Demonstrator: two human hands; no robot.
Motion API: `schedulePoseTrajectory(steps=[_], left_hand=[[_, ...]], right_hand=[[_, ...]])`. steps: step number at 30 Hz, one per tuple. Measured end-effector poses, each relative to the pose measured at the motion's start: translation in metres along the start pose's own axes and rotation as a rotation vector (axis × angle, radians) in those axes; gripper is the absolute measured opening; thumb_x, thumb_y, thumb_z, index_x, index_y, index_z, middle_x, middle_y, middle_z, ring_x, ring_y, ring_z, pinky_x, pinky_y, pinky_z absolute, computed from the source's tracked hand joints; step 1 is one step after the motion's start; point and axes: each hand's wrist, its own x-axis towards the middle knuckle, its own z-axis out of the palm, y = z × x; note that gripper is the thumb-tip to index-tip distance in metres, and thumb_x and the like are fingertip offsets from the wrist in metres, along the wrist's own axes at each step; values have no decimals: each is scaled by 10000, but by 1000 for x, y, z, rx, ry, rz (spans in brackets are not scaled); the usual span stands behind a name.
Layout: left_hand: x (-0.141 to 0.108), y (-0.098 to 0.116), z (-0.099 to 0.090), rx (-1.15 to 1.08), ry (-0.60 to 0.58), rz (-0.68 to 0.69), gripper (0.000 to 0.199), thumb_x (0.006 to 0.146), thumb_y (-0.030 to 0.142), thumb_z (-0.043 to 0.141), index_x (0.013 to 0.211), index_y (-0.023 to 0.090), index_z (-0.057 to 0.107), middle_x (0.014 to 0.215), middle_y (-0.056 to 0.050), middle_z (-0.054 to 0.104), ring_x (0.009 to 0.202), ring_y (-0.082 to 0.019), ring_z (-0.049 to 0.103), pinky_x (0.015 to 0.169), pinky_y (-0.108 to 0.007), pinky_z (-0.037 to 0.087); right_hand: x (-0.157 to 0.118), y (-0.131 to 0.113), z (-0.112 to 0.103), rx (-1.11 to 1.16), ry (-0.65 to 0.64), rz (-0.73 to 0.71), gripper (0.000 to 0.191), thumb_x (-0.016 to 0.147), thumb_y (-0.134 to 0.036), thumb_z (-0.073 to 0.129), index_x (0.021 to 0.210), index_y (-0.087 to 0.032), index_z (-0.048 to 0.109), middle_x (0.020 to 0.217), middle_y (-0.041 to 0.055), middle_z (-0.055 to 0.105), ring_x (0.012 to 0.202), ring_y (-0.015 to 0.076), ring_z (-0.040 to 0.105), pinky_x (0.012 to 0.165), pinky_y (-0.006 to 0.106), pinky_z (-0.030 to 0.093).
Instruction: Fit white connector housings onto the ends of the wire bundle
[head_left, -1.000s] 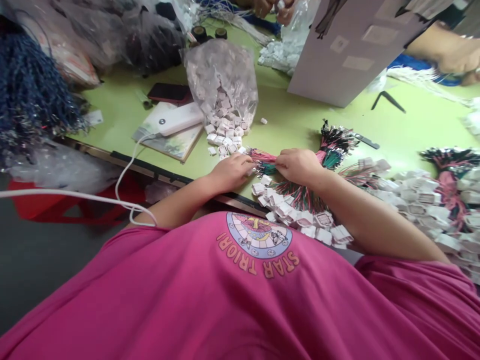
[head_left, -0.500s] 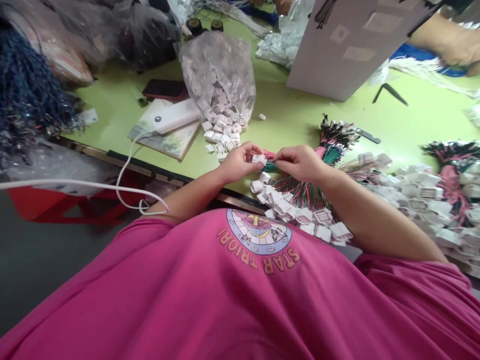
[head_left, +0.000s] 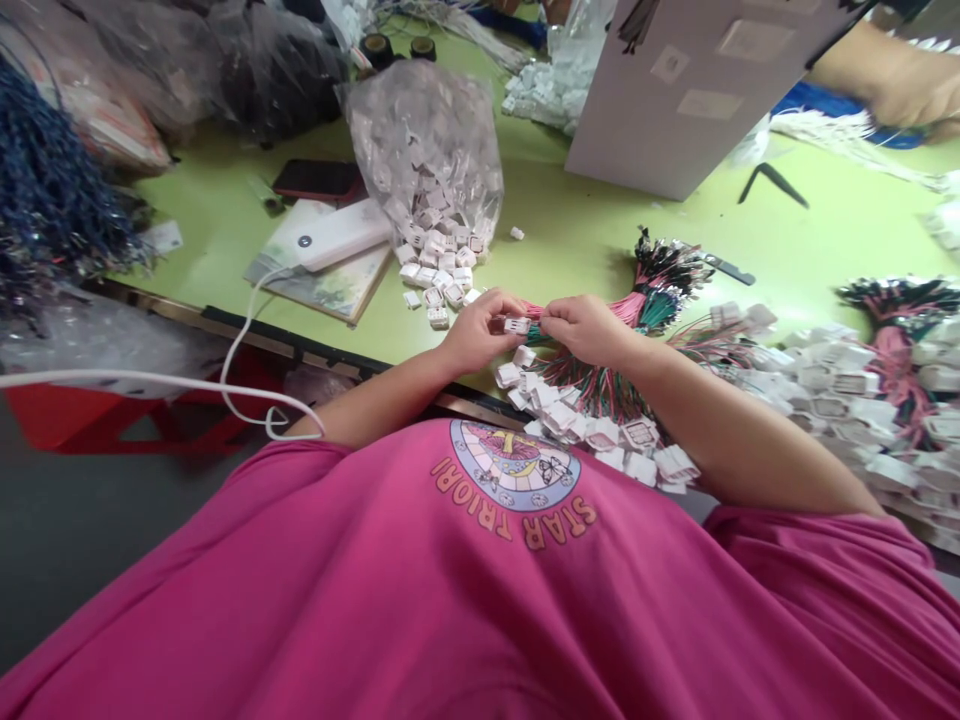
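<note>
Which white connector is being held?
The white connector pinched in the left hand, close to the right hand. Other connectors nearby lie loose by the clear bag or heaped near the pink shirt.

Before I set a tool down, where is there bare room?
Bare table lies between the plastic bag, box and wire bundle, except one small white piece. Crowded: around the left hand and right hand, with wires and white plugs.
</note>
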Motion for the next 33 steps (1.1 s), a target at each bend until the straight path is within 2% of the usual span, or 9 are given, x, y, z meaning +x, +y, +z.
schedulePoseTrajectory(steps=[4,7,10,12,17,21,25,28,33], left_hand=[[0,2,1,341,-70,220,106,729,195,688,749,186,584,918,-45,627,1014,-185,612,882,-370,482],[0,4,2,455,-39,199,128,706,206,707,761,185,594,848,-31,601,875,-154,598,768,-317,497],[-2,5,3,419,19,101,192,677,202,730,822,186,605,868,-20,594,836,-131,576,644,-240,479],[-2,6,5,394,31,65,199,667,194,738,810,181,600,883,-20,598,849,-131,577,642,-231,477],[-1,6,6,383,0,54,219,644,193,763,778,175,591,887,-25,621,900,-154,599,771,-295,494],[-3,5,0,265,23,24,249,653,283,782,817,177,627,893,-30,635,863,-143,602,788,-302,493],[-11,7,-7,122,-77,-31,313,673,354,770,900,173,654,940,-55,647,816,-128,616,689,-261,499],[-15,11,-9,147,-164,20,287,693,351,754,905,178,669,944,-64,660,878,-145,624,772,-293,507],[-17,12,-6,140,-176,-44,301,698,370,743,914,172,674,937,-64,656,860,-147,614,788,-305,500]], right_hand=[[1,0,0,175,-133,15,254,785,-234,444,540,-181,408,531,-49,343,539,76,306,553,251,255],[1,1,0,225,-116,50,232,767,-249,475,550,-178,439,523,-54,359,529,73,309,540,252,252],[1,1,1,162,-1,50,191,744,-265,506,582,-165,510,538,-41,433,550,83,369,563,254,279],[0,1,3,86,49,28,168,738,-246,495,602,-158,539,562,-27,484,572,92,405,585,256,295],[-1,2,6,-23,32,-14,186,766,-248,473,670,-151,600,608,-6,548,587,102,434,587,252,309],[10,14,-5,-29,-3,-15,286,823,-337,470,781,-139,672,685,27,635,638,128,518,623,252,375],[30,33,-11,-419,57,-17,324,829,-303,473,985,-173,725,1041,92,701,895,210,606,732,293,407],[37,39,-6,-580,-51,3,306,815,-263,475,952,-203,741,1009,88,717,880,218,622,705,291,395],[28,39,-8,-539,71,-14,286,788,-238,469,927,-174,710,971,96,705,817,206,601,661,288,359]])
